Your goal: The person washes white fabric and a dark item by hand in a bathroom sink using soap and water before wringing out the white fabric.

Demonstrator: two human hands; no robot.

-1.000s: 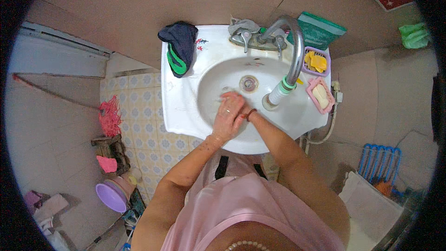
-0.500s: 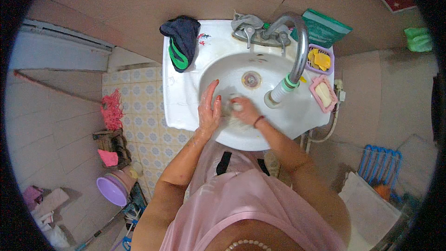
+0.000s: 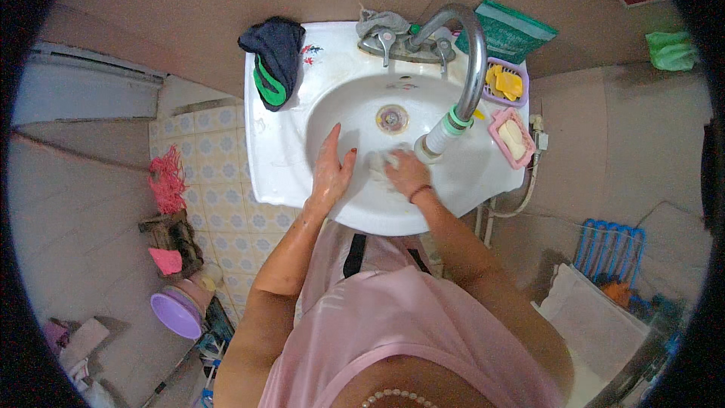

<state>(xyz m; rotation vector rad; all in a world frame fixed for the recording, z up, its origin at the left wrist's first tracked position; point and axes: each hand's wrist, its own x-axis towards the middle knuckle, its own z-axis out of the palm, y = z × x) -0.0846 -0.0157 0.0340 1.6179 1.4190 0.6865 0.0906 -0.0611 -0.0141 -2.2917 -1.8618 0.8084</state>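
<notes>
A white washbasin (image 3: 377, 219) stands before me, its round drain (image 3: 393, 119) uncovered. My left hand (image 3: 329, 177) is wet and rests at the basin's left inner wall, fingers stretched out, with nothing in it. Low in the bowl, my right hand (image 3: 411, 175) has its fingers closed round a small whitish thing (image 3: 392, 159); motion smears it, so its kind does not show. The curved metal tap (image 3: 477, 53) reaches over the bowl, its ribbed white nozzle (image 3: 440, 136) just beyond my right hand. No running water is visible.
On the right rim sit a pink dish (image 3: 498, 130) with pale soap (image 3: 512, 138) and a lilac dish (image 3: 521, 98) with yellow pieces (image 3: 507, 85). A dark cloth (image 3: 272, 60) lies at the left, a green packet (image 3: 517, 32) behind. Purple basins (image 3: 177, 316) stand lower left.
My right hand has moved a little to the right within the bowl, with the whitish thing in it. My left hand stays by the left wall. The whole view has shifted slightly.
</notes>
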